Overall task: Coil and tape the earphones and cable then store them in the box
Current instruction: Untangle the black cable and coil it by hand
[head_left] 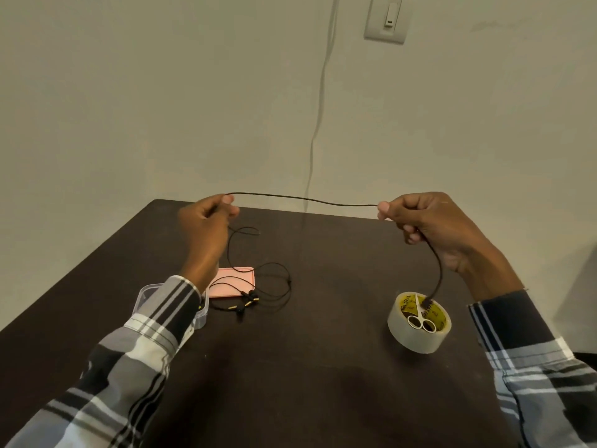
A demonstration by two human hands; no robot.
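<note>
A thin black cable point(303, 198) stretches level between my two hands above the dark table point(290, 367). My left hand point(206, 221) pinches one part of it and my right hand point(426, 221) pinches the other. From the right hand the cable hangs down, its plug end dangling over the clear tape roll point(418, 321). From the left hand it drops to loose loops on the table. Black earphones point(245, 302) with gold accents lie by a pink lid point(235, 281). A clear plastic box point(151, 292) sits partly hidden under my left sleeve.
Small white-handled scissors point(420, 318) rest in the middle of the tape roll. A pale cord point(318, 108) hangs down the wall behind the table, below a wall switch point(387, 17).
</note>
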